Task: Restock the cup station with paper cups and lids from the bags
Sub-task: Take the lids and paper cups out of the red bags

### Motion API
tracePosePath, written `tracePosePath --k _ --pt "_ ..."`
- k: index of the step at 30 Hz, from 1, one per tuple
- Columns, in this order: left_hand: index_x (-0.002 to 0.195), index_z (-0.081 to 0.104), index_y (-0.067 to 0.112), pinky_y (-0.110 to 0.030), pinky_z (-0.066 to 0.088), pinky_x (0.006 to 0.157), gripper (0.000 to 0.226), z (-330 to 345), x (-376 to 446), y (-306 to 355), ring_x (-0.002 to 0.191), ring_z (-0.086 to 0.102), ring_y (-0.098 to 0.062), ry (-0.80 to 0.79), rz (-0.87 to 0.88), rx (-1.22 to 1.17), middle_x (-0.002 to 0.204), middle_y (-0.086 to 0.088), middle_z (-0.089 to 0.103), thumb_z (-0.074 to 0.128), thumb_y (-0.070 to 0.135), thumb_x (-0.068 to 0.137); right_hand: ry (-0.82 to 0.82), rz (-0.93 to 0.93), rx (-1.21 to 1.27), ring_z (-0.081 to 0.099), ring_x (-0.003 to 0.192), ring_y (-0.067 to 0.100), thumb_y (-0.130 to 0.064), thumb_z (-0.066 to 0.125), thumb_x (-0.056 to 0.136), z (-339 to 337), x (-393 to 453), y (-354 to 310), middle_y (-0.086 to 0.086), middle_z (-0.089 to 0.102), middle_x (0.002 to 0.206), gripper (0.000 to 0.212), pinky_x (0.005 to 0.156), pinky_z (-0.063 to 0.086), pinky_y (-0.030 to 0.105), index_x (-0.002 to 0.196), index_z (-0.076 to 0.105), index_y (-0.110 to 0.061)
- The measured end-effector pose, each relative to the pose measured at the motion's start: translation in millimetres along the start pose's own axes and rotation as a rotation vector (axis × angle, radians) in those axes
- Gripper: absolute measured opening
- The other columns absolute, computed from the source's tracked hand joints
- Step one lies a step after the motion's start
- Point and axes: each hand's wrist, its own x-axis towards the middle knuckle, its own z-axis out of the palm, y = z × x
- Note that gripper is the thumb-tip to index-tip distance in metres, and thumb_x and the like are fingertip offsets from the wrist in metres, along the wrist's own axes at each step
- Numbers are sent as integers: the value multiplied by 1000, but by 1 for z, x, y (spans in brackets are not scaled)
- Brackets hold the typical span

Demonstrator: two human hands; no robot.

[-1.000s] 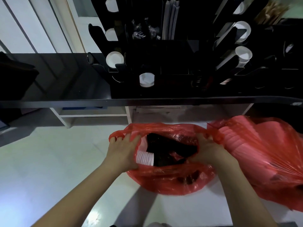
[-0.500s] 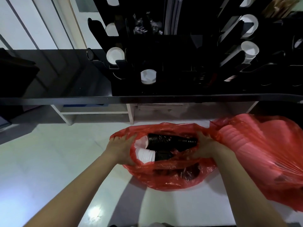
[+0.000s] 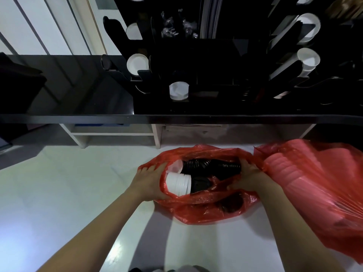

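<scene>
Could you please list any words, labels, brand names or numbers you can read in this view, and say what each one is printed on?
None can be read.
The two red plastic bags, the open one and the one beside it: no print shows.
White paper cups and black cup stack in the open bag: plain.
Black cup station on the counter: no label legible; its dark surfaces are too dim to tell.

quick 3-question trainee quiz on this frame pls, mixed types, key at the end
1. True or false: both hands grip the rim of the open red bag on the floor.
2. The stack of white-rimmed cups inside that bag lies nearest which hand? A) left hand B) right hand
3. Fill in: the second red bag lies to the person's ____.

Key: 1 true; 2 A; 3 right
</scene>
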Motion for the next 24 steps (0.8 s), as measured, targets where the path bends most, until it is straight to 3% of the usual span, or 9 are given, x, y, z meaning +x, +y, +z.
tracePosePath --k 8,13,19,24 --pt "160 11 30 -47 19 124 131 8 13 9 150 29 -28 6 2 -35 165 0 28 73 85 58 29 -3 19 46 139 34 -46 94 61 8 16 11 10 45 150 135 115 43 46 161 4 -31" --pt "160 9 29 -49 17 125 131 8 17 14 152 26 -30 11 -13 -23 166 -2 25 76 82 60 132 -63 51 48 137 29 -42 92 68 10 11 12 7 51 146 115 116 41 42 156 21 -25" --pt "160 5 32 -50 17 124 133 14 13 16 153 21 -30 79 -12 -53 167 -2 20 78 78 59 306 -212 122 49 137 27 -46 83 77 9 -6 8 -1 51 146 91 116 41 43 151 30 -37" --pt "160 4 36 -50 17 124 131 15 2 15 153 20 -31 124 31 -143 167 -2 19 84 69 61 356 -258 146 56 129 24 -36 74 91 12 -24 -15 1 53 144 59 105 47 38 146 52 -26"
